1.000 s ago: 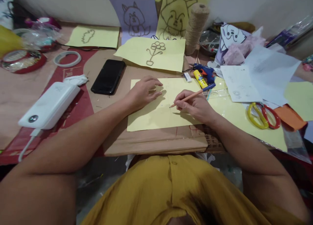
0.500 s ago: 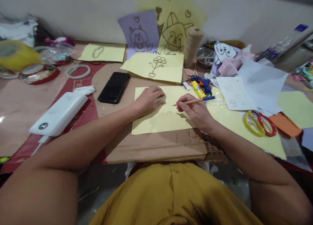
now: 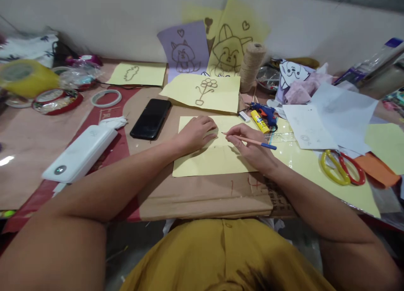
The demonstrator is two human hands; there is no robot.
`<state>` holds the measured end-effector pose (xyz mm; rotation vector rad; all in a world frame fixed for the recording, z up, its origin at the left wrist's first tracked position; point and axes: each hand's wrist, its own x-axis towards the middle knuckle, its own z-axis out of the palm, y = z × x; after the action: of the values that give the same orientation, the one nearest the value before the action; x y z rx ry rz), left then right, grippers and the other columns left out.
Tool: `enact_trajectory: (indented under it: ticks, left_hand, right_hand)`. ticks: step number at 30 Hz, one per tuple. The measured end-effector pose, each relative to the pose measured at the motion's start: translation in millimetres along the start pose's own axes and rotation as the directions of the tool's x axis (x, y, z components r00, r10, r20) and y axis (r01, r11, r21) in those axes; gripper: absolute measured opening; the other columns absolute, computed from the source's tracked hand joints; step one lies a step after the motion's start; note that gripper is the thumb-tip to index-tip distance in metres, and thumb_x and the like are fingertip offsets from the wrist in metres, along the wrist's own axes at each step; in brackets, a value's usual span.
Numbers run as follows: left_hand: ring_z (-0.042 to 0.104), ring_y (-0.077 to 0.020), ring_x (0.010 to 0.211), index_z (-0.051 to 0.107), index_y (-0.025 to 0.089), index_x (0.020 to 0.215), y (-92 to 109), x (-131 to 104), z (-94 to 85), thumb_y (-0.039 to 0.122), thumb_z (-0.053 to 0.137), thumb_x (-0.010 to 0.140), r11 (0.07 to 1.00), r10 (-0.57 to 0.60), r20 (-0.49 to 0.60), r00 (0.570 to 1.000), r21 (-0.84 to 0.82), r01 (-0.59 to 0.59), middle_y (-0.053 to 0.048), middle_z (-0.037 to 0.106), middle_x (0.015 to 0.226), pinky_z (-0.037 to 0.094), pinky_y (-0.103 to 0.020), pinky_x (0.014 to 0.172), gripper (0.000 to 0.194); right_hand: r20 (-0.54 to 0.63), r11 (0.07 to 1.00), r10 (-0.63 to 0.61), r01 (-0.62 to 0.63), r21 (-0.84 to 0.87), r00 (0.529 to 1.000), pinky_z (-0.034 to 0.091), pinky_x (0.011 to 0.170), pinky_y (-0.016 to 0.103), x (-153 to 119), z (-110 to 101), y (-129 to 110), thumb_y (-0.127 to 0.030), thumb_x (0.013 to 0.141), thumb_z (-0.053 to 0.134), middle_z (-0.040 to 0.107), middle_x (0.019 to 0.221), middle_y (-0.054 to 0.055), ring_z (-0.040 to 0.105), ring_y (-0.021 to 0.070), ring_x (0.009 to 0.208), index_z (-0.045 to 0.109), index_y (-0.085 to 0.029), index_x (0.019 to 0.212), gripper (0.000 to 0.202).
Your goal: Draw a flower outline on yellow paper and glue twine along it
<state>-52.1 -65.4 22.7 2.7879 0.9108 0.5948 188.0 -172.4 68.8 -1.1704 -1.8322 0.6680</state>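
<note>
A sheet of yellow paper (image 3: 202,162) lies on the cardboard-covered table in front of me. My left hand (image 3: 197,134) rests flat on its upper left part, fingers stretched out. In my right hand (image 3: 248,145) is a pencil (image 3: 252,141) with a blue end, pinched between thumb and fingers. Its tip points left, close to my left fingertips; whether it touches the paper I cannot tell. Just beyond the sheet are a white eraser (image 3: 244,116), a yellow glue stick (image 3: 259,121) and a blue glue gun (image 3: 265,110). A yellow sheet with a flower drawing (image 3: 202,91) lies behind.
To the left are a black phone (image 3: 150,118), a white power bank (image 3: 80,154) and a tape roll (image 3: 106,98). Scissors (image 3: 342,168) and loose papers (image 3: 344,114) lie at right. A twine spool (image 3: 251,67) stands before drawings (image 3: 184,51) leaning on the wall.
The pencil's blue end has dipped lower and toward me, and my right wrist has turned slightly. My left hand stays on the paper. The whole view has shifted a little.
</note>
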Motion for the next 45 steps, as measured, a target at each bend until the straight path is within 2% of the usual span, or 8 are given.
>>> enact_trajectory:
  ticks: [3, 5, 7, 11, 14, 20, 31, 45]
  left_hand:
    - [0.074, -0.0348, 0.121, 0.08, 0.014, 0.125, -0.4, -0.1, 1.4, 0.033, 0.068, 0.112, 1.0, 0.0, -0.009, 1.0, -0.006, 0.0, -0.017, 0.081, 0.129, 0.058, -0.049, 0.107, 0.026]
    - [0.074, -0.0342, 0.12, 0.08, 0.016, 0.124, -0.9, -0.2, 2.9, 0.035, 0.067, 0.112, 1.0, 0.007, -0.02, 1.0, -0.02, -0.007, -0.016, 0.082, 0.128, 0.058, -0.049, 0.107, 0.026]
    - [0.075, -0.0342, 0.121, 0.081, 0.017, 0.123, -1.3, -0.3, 4.1, 0.035, 0.067, 0.112, 0.999, 0.008, -0.03, 1.0, -0.033, -0.009, -0.016, 0.082, 0.128, 0.058, -0.049, 0.107, 0.025]
    - [0.074, -0.0361, 0.123, 0.082, 0.017, 0.125, -0.6, -0.6, 3.9, 0.033, 0.068, 0.11, 0.998, -0.009, -0.038, 0.999, -0.066, 0.006, -0.017, 0.082, 0.131, 0.058, -0.051, 0.108, 0.026]
    - [0.074, -0.0365, 0.123, 0.083, 0.017, 0.124, 0.9, -0.6, 2.9, 0.032, 0.068, 0.109, 0.997, -0.019, -0.046, 0.999, -0.08, 0.015, -0.017, 0.082, 0.131, 0.058, -0.053, 0.11, 0.026]
    - [0.074, -0.0364, 0.122, 0.084, 0.02, 0.123, 1.2, 0.7, 2.9, 0.033, 0.07, 0.107, 0.996, -0.03, -0.039, 0.999, -0.086, 0.026, -0.016, 0.082, 0.13, 0.059, -0.054, 0.11, 0.024]
    - [0.073, -0.0375, 0.126, 0.084, 0.02, 0.122, 1.7, 1.9, 1.2, 0.034, 0.071, 0.107, 0.987, -0.058, -0.017, 0.998, -0.152, 0.055, -0.016, 0.081, 0.13, 0.056, -0.056, 0.114, 0.024]
    - [0.074, -0.0361, 0.124, 0.083, 0.02, 0.12, 2.0, 2.0, 0.1, 0.033, 0.064, 0.109, 0.993, -0.045, -0.024, 0.999, -0.114, 0.042, -0.016, 0.081, 0.128, 0.058, -0.053, 0.11, 0.025]
  right_hand:
    - [0.03, 0.986, 0.14, -0.142, 0.084, 0.99, 0.051, 0.066, 0.033, -9.9, -0.6, 7.0, -0.064, 0.109, 0.069, 0.074, 0.08, 0.002, 0.068, 0.0179, 0.07, 0.066, -0.024, 0.094, 0.043]
    - [0.059, 0.968, 0.206, -0.212, 0.133, 0.977, 0.049, 0.061, 0.032, -16.4, -1.2, 9.0, -0.078, 0.106, 0.066, 0.071, 0.076, 0.001, 0.063, 0.0162, 0.065, 0.061, -0.025, 0.092, 0.056]
    - [0.094, 0.957, 0.233, -0.245, 0.152, 0.968, 0.049, 0.06, 0.032, -21.5, -1.6, 8.4, -0.085, 0.104, 0.064, 0.07, 0.077, 0.001, 0.061, 0.0151, 0.065, 0.06, -0.025, 0.093, 0.061]
    - [0.166, 0.972, 0.2, -0.217, 0.093, 0.966, 0.047, 0.066, 0.032, -27.6, -2.2, 3.7, -0.084, 0.106, 0.062, 0.069, 0.08, 0.0, 0.06, 0.0146, 0.069, 0.059, -0.025, 0.093, 0.061]
    - [0.163, 0.982, 0.179, -0.185, 0.028, 0.97, 0.045, 0.069, 0.034, -30.1, -3.2, 1.3, -0.086, 0.107, 0.058, 0.067, 0.078, 0.0, 0.058, 0.0157, 0.07, 0.059, -0.025, 0.09, 0.063]
    - [0.176, 0.977, 0.211, -0.206, -0.048, 0.961, 0.043, 0.068, 0.035, -33.4, -4.4, 2.0, -0.09, 0.106, 0.053, 0.069, 0.076, 0.002, 0.059, 0.0181, 0.07, 0.06, -0.026, 0.088, 0.067]
    - [0.218, 0.98, 0.2, -0.191, -0.063, 0.955, 0.043, 0.069, 0.034, -33.0, -2.6, 1.3, -0.089, 0.108, 0.051, 0.07, 0.076, 0.002, 0.061, 0.0183, 0.07, 0.059, -0.026, 0.089, 0.066]
    - [0.225, 0.979, 0.203, -0.193, -0.064, 0.953, 0.043, 0.068, 0.035, -33.0, -0.3, 4.7, -0.087, 0.108, 0.052, 0.071, 0.076, 0.003, 0.061, 0.0188, 0.069, 0.059, -0.026, 0.09, 0.064]
